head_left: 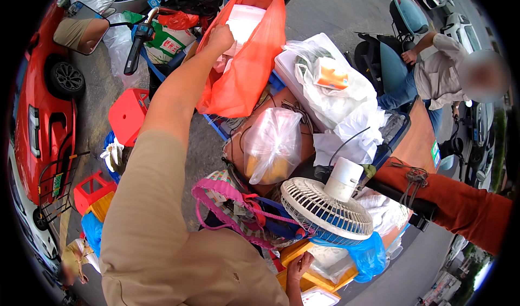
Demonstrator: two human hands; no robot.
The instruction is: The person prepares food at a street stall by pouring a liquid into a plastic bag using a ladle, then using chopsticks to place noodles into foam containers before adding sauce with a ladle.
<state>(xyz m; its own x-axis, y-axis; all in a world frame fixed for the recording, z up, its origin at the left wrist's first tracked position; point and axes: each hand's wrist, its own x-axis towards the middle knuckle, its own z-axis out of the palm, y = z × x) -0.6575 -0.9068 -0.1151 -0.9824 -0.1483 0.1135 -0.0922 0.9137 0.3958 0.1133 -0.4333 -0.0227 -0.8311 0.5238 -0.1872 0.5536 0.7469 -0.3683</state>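
My left hand (221, 38) is at the rim of a large red plastic bag (243, 82), its fingers curled at the bag's edge; whether they grip the film or something inside is hard to tell. White boxes (245, 19) show in the bag's mouth. At the bottom, my right hand (300, 265) rests by the edge of a yellow wooden box (325, 281) lined with clear plastic; its fingers are partly hidden. Between the hands stand a knotted clear bag of yellow food (274, 147), a white electric fan (327, 210) and a pink-trimmed basket or bag (221, 188).
A foam box (284, 62) under white plastic holds a tissue pack (331, 73). A handlebar (138, 48) with a mirror and red stools (128, 117) lie left. A person on a scooter (392, 66) is at right, another person (77, 257) at lower left. A red car (53, 119) stands left.
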